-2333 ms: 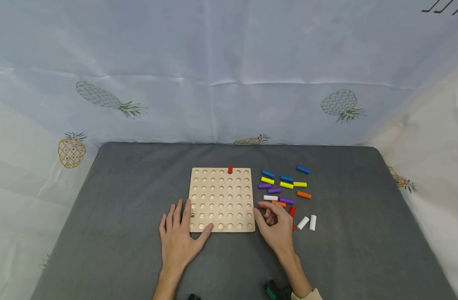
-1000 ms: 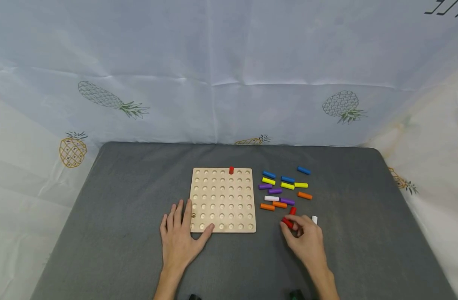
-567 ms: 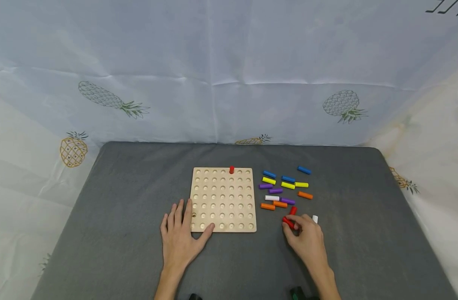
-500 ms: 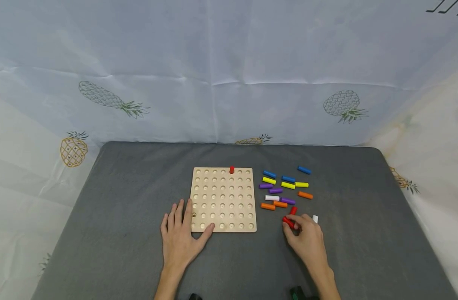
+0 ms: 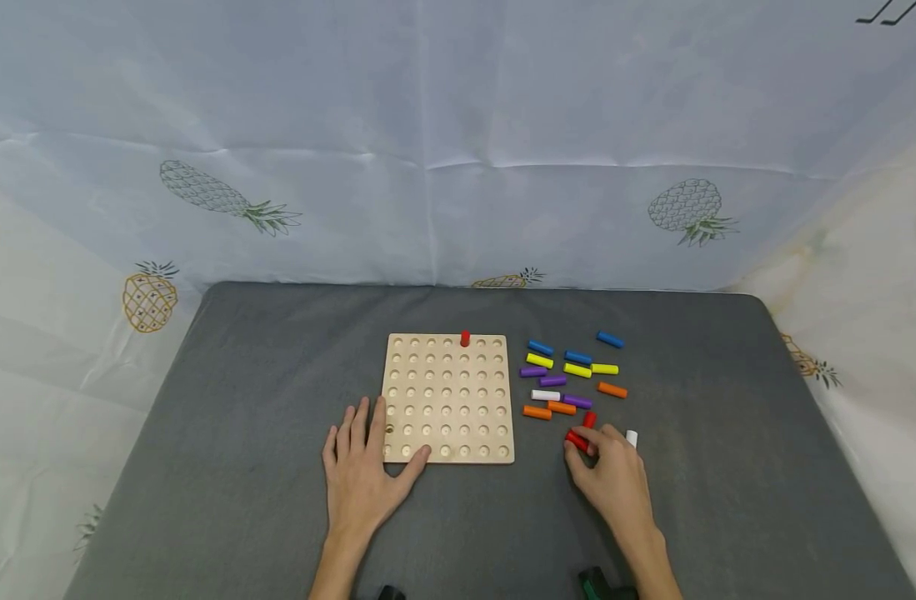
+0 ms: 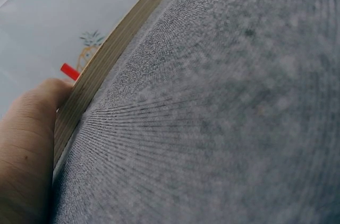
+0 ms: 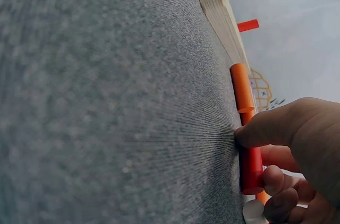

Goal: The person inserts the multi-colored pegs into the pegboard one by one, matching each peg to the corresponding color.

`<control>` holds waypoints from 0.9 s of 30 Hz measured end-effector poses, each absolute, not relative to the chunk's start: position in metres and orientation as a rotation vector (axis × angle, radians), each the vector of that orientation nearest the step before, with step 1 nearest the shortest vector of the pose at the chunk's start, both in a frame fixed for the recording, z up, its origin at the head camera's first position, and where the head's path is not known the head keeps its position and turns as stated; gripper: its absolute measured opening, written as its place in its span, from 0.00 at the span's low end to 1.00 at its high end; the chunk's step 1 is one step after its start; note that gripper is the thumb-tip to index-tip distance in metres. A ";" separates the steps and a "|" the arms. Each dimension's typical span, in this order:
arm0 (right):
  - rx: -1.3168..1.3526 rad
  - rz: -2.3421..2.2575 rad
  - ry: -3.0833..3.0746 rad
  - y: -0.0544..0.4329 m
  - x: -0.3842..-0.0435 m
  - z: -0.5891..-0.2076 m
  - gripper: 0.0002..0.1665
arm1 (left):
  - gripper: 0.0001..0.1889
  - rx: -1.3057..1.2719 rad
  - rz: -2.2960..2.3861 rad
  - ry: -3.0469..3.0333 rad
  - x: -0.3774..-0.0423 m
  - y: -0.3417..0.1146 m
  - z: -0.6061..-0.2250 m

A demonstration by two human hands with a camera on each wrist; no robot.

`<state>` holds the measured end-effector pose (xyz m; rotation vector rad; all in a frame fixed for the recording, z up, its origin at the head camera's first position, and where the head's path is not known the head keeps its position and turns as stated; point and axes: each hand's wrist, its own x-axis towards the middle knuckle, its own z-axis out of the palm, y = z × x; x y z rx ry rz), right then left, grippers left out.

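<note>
A square wooden pegboard [image 5: 446,392] with rows of round holes lies mid-table; one red peg [image 5: 465,338] stands upright in its far row. My left hand [image 5: 362,477] rests at the board's near-left corner, fingers straight along the left edge and thumb on the near edge. To the right of the board, my right hand [image 5: 615,479] pinches a loose red peg [image 5: 577,441] that lies on the cloth. The right wrist view shows thumb and fingers at this red peg [image 7: 251,168]. Another red peg [image 5: 589,418] lies just beyond it.
Loose pegs lie right of the board: blue [image 5: 610,339], yellow [image 5: 577,370], purple [image 5: 553,381], orange [image 5: 612,389] and white [image 5: 545,395]. A white peg [image 5: 632,437] is partly hidden behind my right hand. Grey cloth [image 5: 240,433] covers the table; a pineapple-print curtain [image 5: 442,125] hangs behind.
My right hand has moved right, from beside the board's edge to the loose red peg, and pinches it. During the last second it has barely moved. My left hand stays in place.
</note>
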<state>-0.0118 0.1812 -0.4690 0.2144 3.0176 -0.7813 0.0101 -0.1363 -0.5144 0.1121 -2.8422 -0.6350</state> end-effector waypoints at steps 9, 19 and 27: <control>0.218 -0.766 3.005 0.182 -0.013 -0.468 0.14 | 0.53 0.104 -0.633 -2.828 0.010 -0.136 -0.515; 0.210 -0.821 3.022 0.181 -0.013 -0.467 0.12 | 0.53 0.105 -0.622 -2.821 0.010 -0.136 -0.516; 0.192 -0.853 3.059 0.180 -0.014 -0.467 0.11 | 0.52 0.102 -0.623 -2.809 0.010 -0.135 -0.516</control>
